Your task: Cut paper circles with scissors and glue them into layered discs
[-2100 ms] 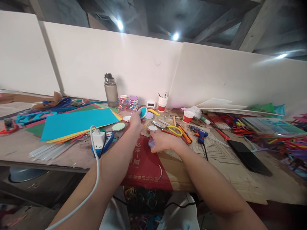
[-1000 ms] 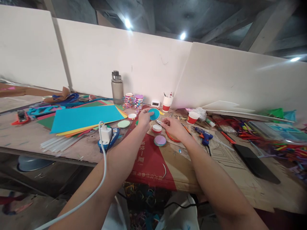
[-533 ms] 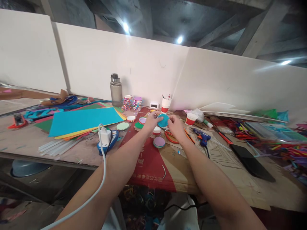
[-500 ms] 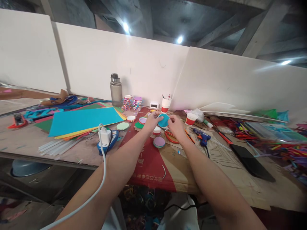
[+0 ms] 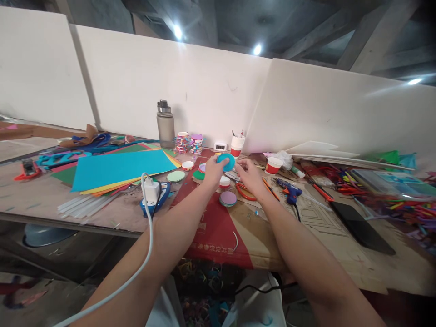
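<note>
A round blue paper disc is held up above the table by my left hand, its thumb lying across the face and its fingers behind. Just right of the disc's edge, my right hand has its thumb and fingertips drawn together; whatever they pinch, if anything, is too small to make out. Below the hands are a small white and red cup piece and a stack of round discs with a lilac one on top. Orange-handled scissors lie under my right hand.
Left are coloured paper sheets, glue sticks and a white charger with its cable. Behind stand a bottle, decorated stacks and a pen cup. Right are a paper cup, glue gun and phone.
The blue disc has moved slightly left and up with my left hand. My right hand has come away from its right edge, where its fingers were before.
</note>
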